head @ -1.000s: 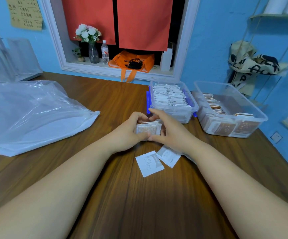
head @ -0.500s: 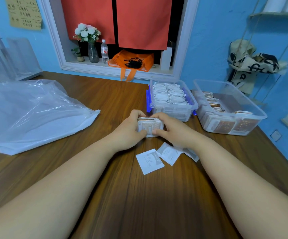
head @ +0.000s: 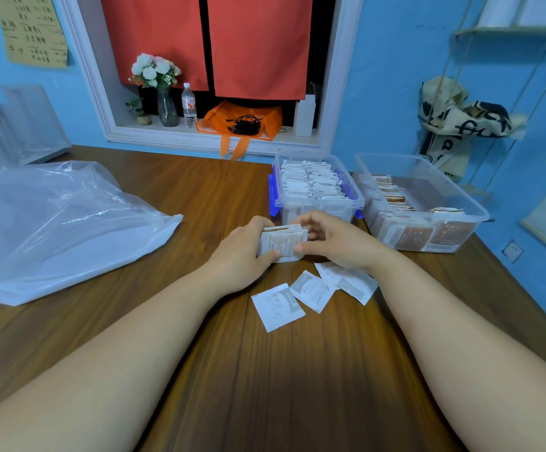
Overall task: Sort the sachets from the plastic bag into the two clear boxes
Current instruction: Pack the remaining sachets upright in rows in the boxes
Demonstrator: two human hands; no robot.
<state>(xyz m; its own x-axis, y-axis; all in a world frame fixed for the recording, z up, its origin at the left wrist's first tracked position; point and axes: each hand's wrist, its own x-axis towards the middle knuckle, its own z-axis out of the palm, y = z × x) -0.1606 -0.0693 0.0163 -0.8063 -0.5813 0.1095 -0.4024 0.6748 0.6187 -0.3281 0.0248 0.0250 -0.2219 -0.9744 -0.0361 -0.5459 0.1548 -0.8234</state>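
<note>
A stack of sachets stands on edge at the table's middle, held from both sides. My left hand grips its left end and my right hand grips its right end, thumb on the front. Loose white sachets lie flat just in front: one marked Sugar, another, and more partly under my right wrist. Behind my hands stands a clear box packed with white sachets. To its right a second clear box holds brown sachets. The plastic bag lies flat at the left.
The wooden table ends against a blue wall on the right. A window ledge behind holds a flower vase, a water bottle and an orange bag. Clear acrylic stands sit at the far left.
Both hands have squared the sachets into a tighter upright stack and shifted slightly away from me. More loose sachets show beside my right wrist.
</note>
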